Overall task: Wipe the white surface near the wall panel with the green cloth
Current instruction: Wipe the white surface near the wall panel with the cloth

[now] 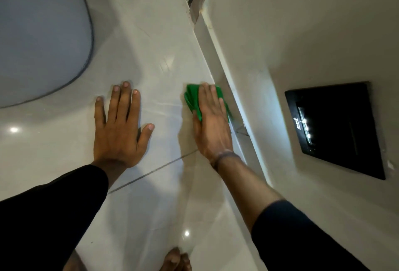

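Observation:
A folded green cloth (191,96) lies on the glossy white surface (159,59), close to the edge where it meets the wall. My right hand (212,124) lies flat on top of the cloth and covers most of it, so green shows only around the fingers. My left hand (121,126) rests palm down on the same surface to the left, fingers spread, holding nothing. A black wall panel (336,128) with small lit marks is set into the wall on the right.
A grey-white toilet lid (41,33) fills the upper left. A thin dark joint line (151,172) crosses the surface below my hands. The beige wall (302,33) rises along the right. My bare toes (174,260) show at the bottom edge.

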The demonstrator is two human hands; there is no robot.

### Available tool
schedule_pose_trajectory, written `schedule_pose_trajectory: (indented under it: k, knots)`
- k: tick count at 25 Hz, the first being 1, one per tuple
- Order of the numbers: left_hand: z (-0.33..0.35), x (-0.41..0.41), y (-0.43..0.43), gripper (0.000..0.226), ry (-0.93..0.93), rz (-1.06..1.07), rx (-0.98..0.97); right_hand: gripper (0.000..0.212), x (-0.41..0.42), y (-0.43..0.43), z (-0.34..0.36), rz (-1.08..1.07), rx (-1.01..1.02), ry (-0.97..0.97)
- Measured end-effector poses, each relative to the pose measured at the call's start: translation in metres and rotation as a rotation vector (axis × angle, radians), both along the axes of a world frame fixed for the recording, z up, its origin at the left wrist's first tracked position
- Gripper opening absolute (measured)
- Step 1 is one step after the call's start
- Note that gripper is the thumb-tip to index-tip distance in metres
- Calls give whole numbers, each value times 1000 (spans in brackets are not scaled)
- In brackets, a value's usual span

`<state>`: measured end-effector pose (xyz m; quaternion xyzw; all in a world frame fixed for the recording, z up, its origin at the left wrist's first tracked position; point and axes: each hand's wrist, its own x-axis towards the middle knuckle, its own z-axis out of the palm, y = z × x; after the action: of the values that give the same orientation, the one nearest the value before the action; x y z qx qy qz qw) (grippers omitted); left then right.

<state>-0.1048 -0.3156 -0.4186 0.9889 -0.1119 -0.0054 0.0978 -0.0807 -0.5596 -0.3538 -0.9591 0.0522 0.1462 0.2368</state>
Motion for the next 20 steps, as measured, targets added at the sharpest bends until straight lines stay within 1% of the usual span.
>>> schedule_pose_trajectory:
  k: [2, 4, 6, 10, 11, 13, 15, 17, 18, 20]
  knots:
    - [1, 0, 0, 83, 9, 13, -7, 79, -50, -21, 11, 7, 16, 41]
    - [0, -2, 0, 83, 10, 14, -9, 80, -80, -32, 19, -11, 29, 76]
    - [-1, -1, 0, 83, 8, 8, -5, 78, -70, -24, 16, -41, 40, 83]
    - [-1, 0, 1, 84, 10, 5, 1, 69, 9, 8, 0, -47, 21, 24]
    - [-1, 0, 1, 84, 10, 5, 0, 68, 17, 9, -3, -39, 14, 13]
    - [2, 0, 0, 83, 10, 6, -8, 71, 1, 0, 0, -16, 6, 17]
    - [2, -1, 0, 83, 9, 13, -14, 78, -43, -17, 8, 15, -10, 45]
    - [3, -1, -1, 83, 10, 17, -17, 78, -78, -32, 15, 66, -55, 70]
    - [2, -1, -1, 83, 10, 18, -14, 75, -81, -34, 13, 103, -93, 71]
    - [1, 0, 0, 83, 13, 14, -9, 74, -58, -28, 8, 172, -183, 66]
